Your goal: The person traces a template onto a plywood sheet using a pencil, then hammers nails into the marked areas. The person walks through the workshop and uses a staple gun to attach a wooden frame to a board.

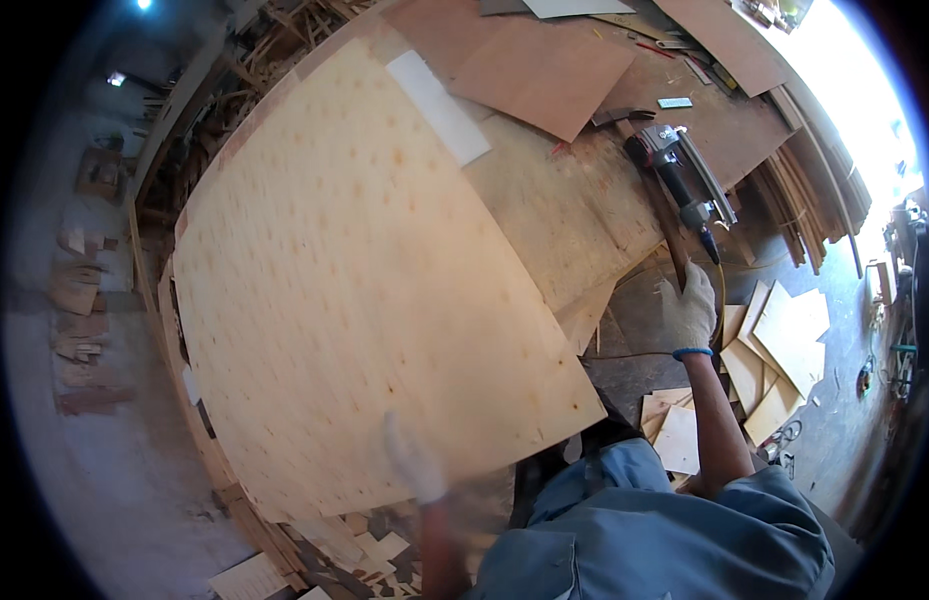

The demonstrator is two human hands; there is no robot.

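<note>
A large pale plywood sheet with brown knots covers most of the workbench in front of me. My left hand, in a white glove, is over the sheet's near edge; motion smears its fingers. To the right, my gloved right hand is closed around the lower end of the wooden handle of a hammer. The hammer's dark head points away from me, at the far end of the handle. A black and silver air nail gun lies across the handle, its hose running down past my right hand.
Reddish-brown boards and a white strip lie beyond the sheet. Stacked wood strips stand at the right. Plywood offcuts rest on the floor beside me. Scrap wood is piled below the sheet's near edge.
</note>
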